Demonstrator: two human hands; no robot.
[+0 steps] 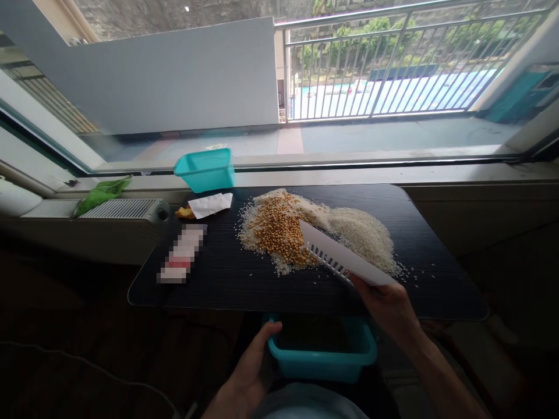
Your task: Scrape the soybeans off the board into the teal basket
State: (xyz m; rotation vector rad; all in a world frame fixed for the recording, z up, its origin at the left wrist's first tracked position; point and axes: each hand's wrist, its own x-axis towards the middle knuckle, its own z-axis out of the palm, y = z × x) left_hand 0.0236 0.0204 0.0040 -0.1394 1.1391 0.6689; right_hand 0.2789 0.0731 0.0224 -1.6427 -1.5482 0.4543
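Observation:
On the dark table lies a heap of white rice [364,230] with round golden soybeans [279,227] spread over its left part. My right hand [388,299] grips a white plate-like piece [349,253] with a row of slots along its lower edge. This piece slants across the heap, its far tip at the soybeans; whether it touches them I cannot tell. Below the table's front edge, my left hand [257,355] holds the left rim of a teal plastic basin [323,364], thumb over the rim. The basin's inside is too dark to make out.
Another teal container [207,169] stands at the table's back left by the window. Near it lie a white paper piece [212,205], a yellow item [186,213] and a blurred-out card [183,254]. A green bag [105,193] rests on the radiator [122,209].

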